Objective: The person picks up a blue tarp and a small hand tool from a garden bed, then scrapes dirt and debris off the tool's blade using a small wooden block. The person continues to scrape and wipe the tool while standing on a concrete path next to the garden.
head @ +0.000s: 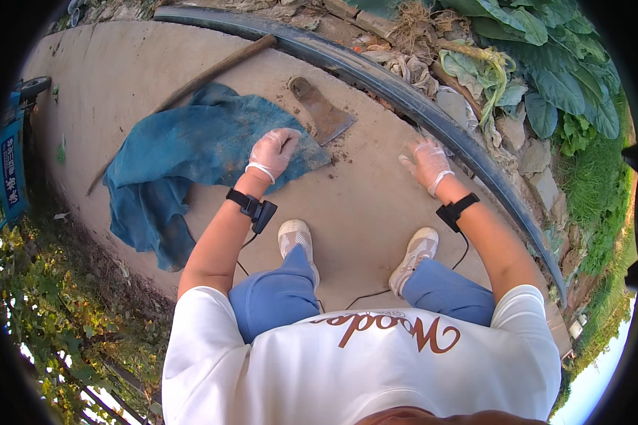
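My left hand (274,152), in a thin clear glove, is curled over a blue cloth (207,138) spread crumpled on the concrete. Its thumb lies against the bent fingers; whether cloth is pinched between them is hidden. My right hand (429,162), also gloved, is held over the ground with its fingers apart and nothing in it. Beyond my left hand lies a rusty, soil-caked hoe head (324,111), close to the cloth's far edge. A long wooden handle (218,70) runs partly under the cloth, apart from the hoe head.
A long black pipe (351,62) curves along the concrete path's (106,64) edge, right of my right hand. Past it are stones (544,187) and leafy green plants (558,85). A blue vehicle (10,159) stands at far left. Crumbs of soil surround the hoe head.
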Available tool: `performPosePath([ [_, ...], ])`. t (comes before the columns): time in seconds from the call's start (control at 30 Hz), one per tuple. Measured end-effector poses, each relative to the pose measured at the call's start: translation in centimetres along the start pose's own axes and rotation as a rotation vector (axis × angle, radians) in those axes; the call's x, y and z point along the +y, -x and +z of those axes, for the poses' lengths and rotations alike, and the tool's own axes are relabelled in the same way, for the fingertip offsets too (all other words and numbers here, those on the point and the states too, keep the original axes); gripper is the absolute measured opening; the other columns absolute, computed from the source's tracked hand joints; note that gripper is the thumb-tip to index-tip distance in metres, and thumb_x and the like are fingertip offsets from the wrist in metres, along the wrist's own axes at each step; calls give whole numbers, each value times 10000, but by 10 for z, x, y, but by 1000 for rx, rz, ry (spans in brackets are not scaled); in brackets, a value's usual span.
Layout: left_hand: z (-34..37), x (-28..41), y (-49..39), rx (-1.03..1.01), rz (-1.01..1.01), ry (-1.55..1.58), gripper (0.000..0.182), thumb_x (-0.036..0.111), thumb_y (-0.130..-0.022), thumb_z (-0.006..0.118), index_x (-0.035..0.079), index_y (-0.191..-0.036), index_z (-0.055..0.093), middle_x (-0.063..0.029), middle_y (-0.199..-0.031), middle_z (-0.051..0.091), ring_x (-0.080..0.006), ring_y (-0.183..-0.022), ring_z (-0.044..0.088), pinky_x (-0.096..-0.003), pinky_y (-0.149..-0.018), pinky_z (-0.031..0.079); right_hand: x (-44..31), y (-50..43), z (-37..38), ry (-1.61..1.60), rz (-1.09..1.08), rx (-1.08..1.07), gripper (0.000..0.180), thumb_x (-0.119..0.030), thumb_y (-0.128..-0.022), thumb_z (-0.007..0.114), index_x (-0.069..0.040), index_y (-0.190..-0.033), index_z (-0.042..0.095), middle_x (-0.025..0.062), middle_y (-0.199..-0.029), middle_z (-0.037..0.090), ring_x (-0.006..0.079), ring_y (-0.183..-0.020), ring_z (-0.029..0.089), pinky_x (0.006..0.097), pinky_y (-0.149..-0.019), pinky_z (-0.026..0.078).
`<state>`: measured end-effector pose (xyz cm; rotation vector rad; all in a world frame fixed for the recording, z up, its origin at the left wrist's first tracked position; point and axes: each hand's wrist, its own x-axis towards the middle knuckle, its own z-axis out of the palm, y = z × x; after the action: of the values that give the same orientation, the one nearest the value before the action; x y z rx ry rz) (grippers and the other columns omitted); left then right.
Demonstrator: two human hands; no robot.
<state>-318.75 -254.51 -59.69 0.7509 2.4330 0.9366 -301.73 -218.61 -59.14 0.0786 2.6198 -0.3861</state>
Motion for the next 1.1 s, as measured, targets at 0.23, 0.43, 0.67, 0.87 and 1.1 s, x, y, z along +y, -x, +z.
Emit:
performPosePath([
  [0.23,-38,-11,-39,-250,-206,-328,230,267,-830,761,92,-954,681,-97,-949,697,-276,-901,668,-378,-821,529,-131,-198,-36,-493,-145,325,621,-270,-822,756,-93,-1369,522,208,-1265,591,381,-1199,558,435,-1023,457],
  [0.43,6,-18,20,-122,-203,-427,1007,509,-719,815,164,-1539,344,-66,-1459,451,-276,-1359,411,-428,-1147,318,-188,-235,-36,-86,74,86,746,-342,-736,828,-32,-1348,535,238,-1258,609,349,-1176,596,416,-1006,487],
  [0.67,-4,-32,4,-91,-189,-476,1134,561,-680,822,162,-1577,255,-42,-1526,365,-300,-1450,281,-482,-1219,186,-161,-156,-42,-638,-70,172,541,-143,-711,849,-35,-1122,516,223,-980,657,371,-957,655,421,-825,519],
  [0.87,-12,-40,-11,-68,-193,-463,1088,508,-688,837,203,-1572,280,-63,-1588,304,-352,-1522,145,-513,-1229,145,-163,-69,-29,-766,-158,551,534,-109,-781,823,-60,-1244,561,132,-1144,660,256,-1017,660,361,-884,524],
  [1.1,2,-38,2,-66,-175,-429,944,439,-785,793,254,-1561,288,-64,-1641,235,-316,-1529,152,-463,-1240,134,-149,-78,-55,-905,106,300,408,94,-788,651,-48,-1171,636,91,-1055,703,198,-974,662,333,-902,526],
])
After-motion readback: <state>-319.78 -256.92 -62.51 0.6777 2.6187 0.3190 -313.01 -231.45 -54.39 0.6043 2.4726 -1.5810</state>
